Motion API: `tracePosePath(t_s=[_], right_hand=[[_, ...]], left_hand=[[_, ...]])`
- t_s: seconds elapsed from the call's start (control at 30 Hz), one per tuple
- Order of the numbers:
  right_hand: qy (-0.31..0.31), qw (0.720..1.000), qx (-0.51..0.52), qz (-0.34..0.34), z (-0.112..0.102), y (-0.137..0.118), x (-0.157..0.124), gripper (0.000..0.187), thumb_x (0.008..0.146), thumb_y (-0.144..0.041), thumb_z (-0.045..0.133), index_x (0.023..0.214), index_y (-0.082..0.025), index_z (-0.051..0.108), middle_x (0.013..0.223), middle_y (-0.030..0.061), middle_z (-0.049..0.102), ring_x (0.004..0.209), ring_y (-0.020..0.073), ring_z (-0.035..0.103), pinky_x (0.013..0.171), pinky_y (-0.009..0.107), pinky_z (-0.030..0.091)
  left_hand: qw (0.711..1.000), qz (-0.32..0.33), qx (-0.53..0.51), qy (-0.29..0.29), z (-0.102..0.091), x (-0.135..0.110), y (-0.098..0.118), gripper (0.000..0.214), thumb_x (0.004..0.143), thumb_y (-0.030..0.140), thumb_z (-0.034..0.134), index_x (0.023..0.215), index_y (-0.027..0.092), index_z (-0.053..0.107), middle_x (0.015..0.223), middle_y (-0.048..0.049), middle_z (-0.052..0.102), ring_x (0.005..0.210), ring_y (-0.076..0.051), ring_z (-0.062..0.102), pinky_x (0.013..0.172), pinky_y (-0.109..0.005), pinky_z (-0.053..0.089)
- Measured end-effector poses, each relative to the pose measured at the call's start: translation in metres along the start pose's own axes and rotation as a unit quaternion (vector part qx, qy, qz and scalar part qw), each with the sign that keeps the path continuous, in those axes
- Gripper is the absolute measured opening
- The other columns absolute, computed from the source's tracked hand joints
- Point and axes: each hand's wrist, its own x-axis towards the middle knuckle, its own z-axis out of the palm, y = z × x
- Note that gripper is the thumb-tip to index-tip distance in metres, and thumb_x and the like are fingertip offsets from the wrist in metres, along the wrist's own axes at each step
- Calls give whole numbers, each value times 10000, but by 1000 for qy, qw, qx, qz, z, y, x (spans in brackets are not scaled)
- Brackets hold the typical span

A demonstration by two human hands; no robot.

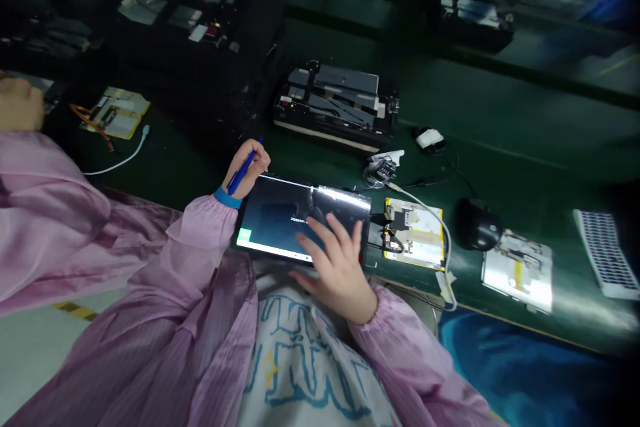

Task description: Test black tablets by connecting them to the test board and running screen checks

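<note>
A blue pen (243, 170) is held in the closed fingers of my left hand (245, 163), at the upper left corner of a display panel (275, 213). A blue band (228, 198) circles that wrist. The screen is lit, with a green square at its lower left and a white bar along the bottom edge. Over its right half my right hand (337, 273) spreads its fingers; whether they touch the glass I cannot tell. Dark leads run from the panel's right side to a yellow-edged board assembly (414, 233).
Behind the panel stands a black tray (335, 107) of grey parts. A cable bundle (383, 170), a black rounded device (479, 223), a silver board assembly (520, 270) and a white keyboard (607, 253) are on the right. A co-worker's hand (20, 103) shows at far left, near another board assembly (117, 112).
</note>
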Motion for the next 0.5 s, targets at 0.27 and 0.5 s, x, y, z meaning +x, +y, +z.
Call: tracePosePath(t_s=[0.27,0.5], right_hand=[[-2,997,-68,39,3,23,-40,376,816,-206,662,1177,-286,594,1303,108,577,1343,383,353,1039,780,154],[-13,997,-61,40,3,23,-37,347,816,-229,662,1145,-292,571,1311,96,563,1335,363,372,1070,750,149]], left_hand=[[1000,-19,-10,14,4,1,6,393,779,579,643,779,209,510,654,-6,526,565,-151,470,569,-311,329],[999,-30,-26,17,3,1,5,385,758,573,673,784,212,540,671,-12,543,572,-155,489,560,-308,333]])
